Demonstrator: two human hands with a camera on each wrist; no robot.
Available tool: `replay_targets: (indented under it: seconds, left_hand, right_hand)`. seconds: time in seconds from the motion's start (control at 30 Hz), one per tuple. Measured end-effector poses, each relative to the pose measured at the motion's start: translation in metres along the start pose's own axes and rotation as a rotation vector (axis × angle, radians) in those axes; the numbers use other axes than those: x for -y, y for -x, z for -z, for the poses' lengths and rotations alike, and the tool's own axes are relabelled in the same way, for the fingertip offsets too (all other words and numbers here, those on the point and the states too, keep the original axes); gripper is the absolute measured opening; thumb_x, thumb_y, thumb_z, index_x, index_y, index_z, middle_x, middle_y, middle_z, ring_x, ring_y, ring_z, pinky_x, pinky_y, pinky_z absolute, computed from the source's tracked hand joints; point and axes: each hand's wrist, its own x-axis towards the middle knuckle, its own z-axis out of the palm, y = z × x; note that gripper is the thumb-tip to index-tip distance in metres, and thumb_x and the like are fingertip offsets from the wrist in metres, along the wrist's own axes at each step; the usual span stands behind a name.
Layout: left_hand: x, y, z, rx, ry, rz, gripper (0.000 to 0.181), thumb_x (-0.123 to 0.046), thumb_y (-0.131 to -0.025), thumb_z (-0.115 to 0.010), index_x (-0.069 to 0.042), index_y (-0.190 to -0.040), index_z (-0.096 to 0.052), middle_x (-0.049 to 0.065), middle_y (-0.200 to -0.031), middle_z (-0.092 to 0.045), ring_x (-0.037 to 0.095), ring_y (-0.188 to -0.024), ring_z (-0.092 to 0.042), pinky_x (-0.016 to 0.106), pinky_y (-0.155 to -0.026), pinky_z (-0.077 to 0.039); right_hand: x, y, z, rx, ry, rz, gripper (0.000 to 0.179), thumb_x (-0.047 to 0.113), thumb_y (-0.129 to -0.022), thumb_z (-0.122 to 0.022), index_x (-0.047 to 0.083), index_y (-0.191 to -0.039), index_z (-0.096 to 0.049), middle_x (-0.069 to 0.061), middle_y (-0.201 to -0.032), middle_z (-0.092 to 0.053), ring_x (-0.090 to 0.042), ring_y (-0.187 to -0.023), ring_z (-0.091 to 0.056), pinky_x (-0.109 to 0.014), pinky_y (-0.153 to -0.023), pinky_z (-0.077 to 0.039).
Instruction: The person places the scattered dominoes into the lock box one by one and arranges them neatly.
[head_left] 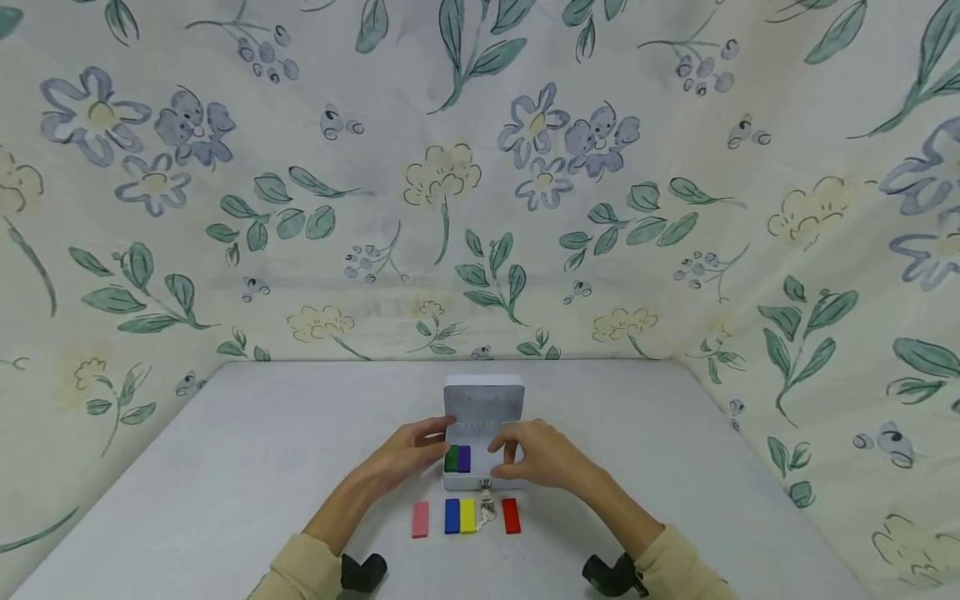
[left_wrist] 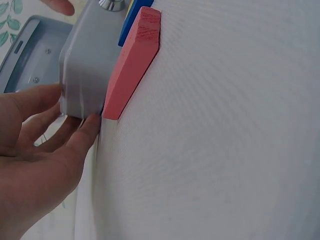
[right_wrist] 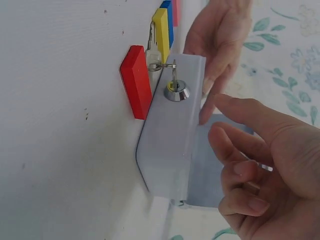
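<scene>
A grey metal cash box stands with its lid raised. Inside its left part lie a green block and a purple block. My left hand touches the box's left side with fingers spread. Over the right part of the box hovers my right hand, fingers loosely bent; no object shows between them in the right wrist view. In front of the box lie a pink block, a blue block, a yellow block and a red block.
Keys hang from the lock on the box's front, between the yellow and red blocks. The white table ends at a floral cloth backdrop. Dark wrist devices show near both sleeves.
</scene>
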Motion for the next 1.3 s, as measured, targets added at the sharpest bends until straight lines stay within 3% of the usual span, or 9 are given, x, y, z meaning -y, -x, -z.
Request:
replay_targets:
  seconds: [0.33,0.57,0.9,1.3]
  left_hand:
    - [-0.002,-0.001,0.001,0.006,-0.009,-0.011,0.054,-0.015,-0.095,-0.062,-0.012,-0.147,-0.045,0.016,-0.155,-0.039,0.042,-0.142,-0.038,0.055,-0.111,-0.04]
    - [-0.001,-0.001,0.001,0.001,-0.01,-0.005,0.055,-0.014,-0.095,-0.062,-0.013,-0.147,-0.046,0.016,-0.155,-0.039,0.042,-0.142,-0.037,0.055,-0.112,-0.039]
    - [0.0,0.0,0.0,0.002,-0.024,0.002,0.054,-0.016,-0.095,-0.062,-0.013,-0.147,-0.046,0.016,-0.155,-0.039,0.041,-0.142,-0.038,0.055,-0.111,-0.04]
    - [-0.001,0.0,0.0,-0.007,-0.029,-0.001,0.053,-0.016,-0.095,-0.063,-0.014,-0.146,-0.048,0.015,-0.155,-0.04,0.041,-0.142,-0.038,0.055,-0.111,-0.04]
  right_hand:
    - [0.0,0.017,0.005,0.001,-0.017,0.014,0.024,0.022,-0.083,-0.078,0.007,-0.102,-0.074,0.009,-0.07,-0.062,-0.008,-0.068,-0.053,-0.016,-0.058,-0.047]
    - [-0.002,0.026,0.005,0.044,-0.044,0.015,0.021,0.021,-0.083,-0.078,0.01,-0.101,-0.074,0.01,-0.07,-0.063,-0.009,-0.067,-0.055,-0.016,-0.055,-0.045]
    - [-0.006,0.035,0.0,0.131,-0.095,-0.019,0.028,0.023,-0.083,-0.078,0.009,-0.107,-0.074,0.012,-0.071,-0.061,-0.006,-0.063,-0.053,-0.016,-0.057,-0.046]
    - [-0.012,0.04,-0.006,0.167,-0.112,-0.02,0.039,0.025,-0.079,-0.081,0.01,-0.113,-0.073,0.013,-0.07,-0.061,-0.004,-0.062,-0.051,-0.015,-0.054,-0.041]
